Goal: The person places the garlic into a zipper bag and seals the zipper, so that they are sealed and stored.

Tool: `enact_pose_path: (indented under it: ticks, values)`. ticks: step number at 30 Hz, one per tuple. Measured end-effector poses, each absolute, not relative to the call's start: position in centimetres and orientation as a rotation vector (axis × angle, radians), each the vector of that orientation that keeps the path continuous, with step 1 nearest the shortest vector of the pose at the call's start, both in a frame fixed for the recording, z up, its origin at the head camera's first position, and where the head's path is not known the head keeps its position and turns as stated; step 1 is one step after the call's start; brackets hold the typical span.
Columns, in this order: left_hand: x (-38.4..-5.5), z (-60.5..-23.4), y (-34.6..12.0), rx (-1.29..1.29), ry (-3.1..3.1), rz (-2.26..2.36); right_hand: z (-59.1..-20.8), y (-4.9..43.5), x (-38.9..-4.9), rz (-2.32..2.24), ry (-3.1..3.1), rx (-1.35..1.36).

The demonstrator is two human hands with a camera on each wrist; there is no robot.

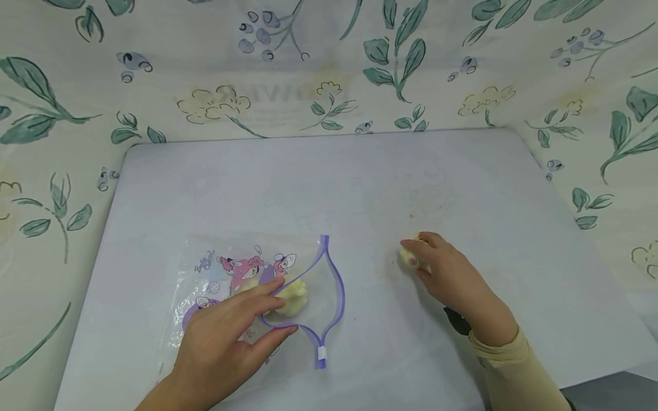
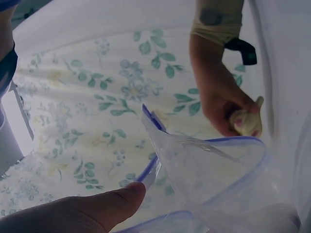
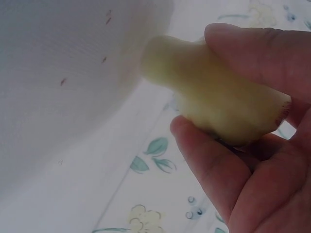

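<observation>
A clear zip bag (image 1: 182,271) with pink and purple cartoon prints lies flat, its purple-edged mouth spread apart toward the right. My left hand (image 1: 221,337) is on the bag and holds the upper edge of the mouth; in the left wrist view the thumb (image 2: 124,199) presses against the purple strip. Just inside the mouth sits a pale yellow lobed lump (image 1: 294,298). Right of the bag, my right hand (image 1: 454,282) grips a pale yellow knobbly piece (image 3: 218,92), like peeled ginger, between thumb and fingers. One rounded knob sticks out past the fingertips, and a reddish-brown scar marks its other end.
A white board (image 1: 288,188) with rounded corners bears everything. Small reddish-brown specks (image 1: 429,200) dot it behind my right hand. Cloth printed with leaves and flowers (image 1: 329,74) rises along the back and sides. A white slider (image 1: 321,353) sits at the zip's near end.
</observation>
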State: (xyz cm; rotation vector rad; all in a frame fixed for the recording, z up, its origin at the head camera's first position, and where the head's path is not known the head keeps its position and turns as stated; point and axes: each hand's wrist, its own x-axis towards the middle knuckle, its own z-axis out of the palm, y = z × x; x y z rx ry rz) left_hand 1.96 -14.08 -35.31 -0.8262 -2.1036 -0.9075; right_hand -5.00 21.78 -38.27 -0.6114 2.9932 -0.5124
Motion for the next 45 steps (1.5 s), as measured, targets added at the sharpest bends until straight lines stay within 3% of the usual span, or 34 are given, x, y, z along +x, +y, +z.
enact_pose_path:
  ticks: [45]
  values:
    - [1.98,-35.46,-14.19,-0.825,-2.12,-0.917,-38.51,21.55,-5.06,-0.509,2.997,-0.639]
